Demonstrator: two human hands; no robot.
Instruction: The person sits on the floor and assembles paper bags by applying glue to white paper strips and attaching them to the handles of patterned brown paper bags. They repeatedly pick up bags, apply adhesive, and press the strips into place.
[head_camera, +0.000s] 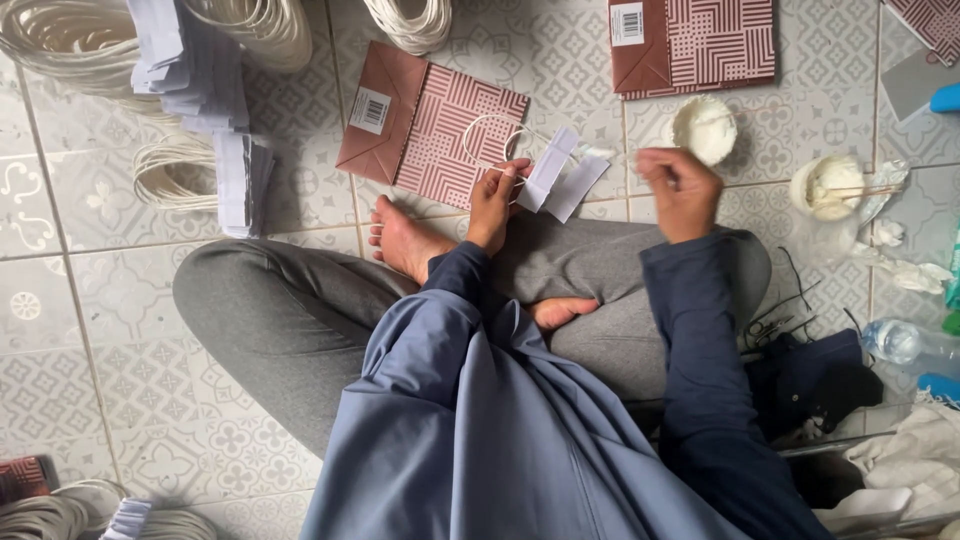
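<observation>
The floor is glazed ceramic tile, smooth with a faint sheen and a pale printed pattern. The left hand pinches matt white paper strips and a loop of white twisted cord. The paper bag beside it is matt brown-red paper. The small tub near the right hand looks like thin plastic holding white paste. Trousers and sleeves are soft matt cloth.

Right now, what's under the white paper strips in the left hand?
Under the white paper strips held by the left hand lies a patterned red paper bag with a white cord loop. The bag's corner beneath them is covered.
</observation>
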